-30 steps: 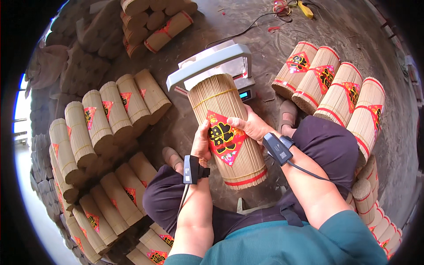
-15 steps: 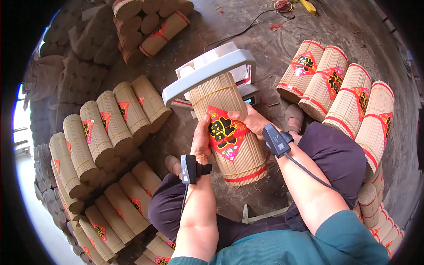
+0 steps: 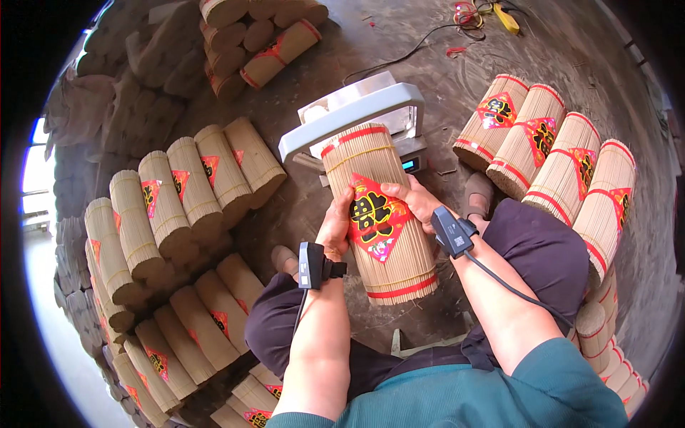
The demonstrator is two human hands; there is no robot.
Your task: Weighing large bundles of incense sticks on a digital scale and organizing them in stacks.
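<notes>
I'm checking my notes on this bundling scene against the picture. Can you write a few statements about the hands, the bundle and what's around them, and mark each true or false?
1. Both hands are on the bundle of thin sticks. True: the left hand is at its left side and the right hand lies on its red diamond label.
2. The bundle lies flat on the floor. False: its far end sits in the grey-framed machine.
3. Labelled bundles lean in a row at the person's right. True.
4. The bundle has no bands. False: red bands circle it near both ends.
5. Each wrist wears a small black device. True.
</notes>
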